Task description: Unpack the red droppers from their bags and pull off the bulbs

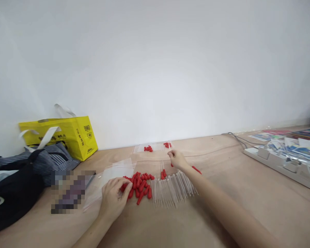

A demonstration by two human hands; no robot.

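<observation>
My left hand (115, 194) is at the left side of a pile of red rubber bulbs (142, 186), its thumb and fingers closed around one bulb (123, 187). Farther out, my right hand (177, 159) pinches a dropper, its thin clear tube (169, 146) pointing up and a red bulb showing below the fingers. A row of clear glass tubes (167, 189) lies right of the pile, partly behind my right forearm. Just beyond the row rest assembled droppers (163, 174) with red bulbs. Another red bulb (196, 169) shows beyond my forearm.
Clear plastic bags (116, 172) lie left of the pile. Near the wall, another bag (157, 147) holds tubes and red bulbs. At left are a yellow bag (80, 137), a striped bag (54, 160) and a black cap (18, 196). A white power strip (281, 165) lies right.
</observation>
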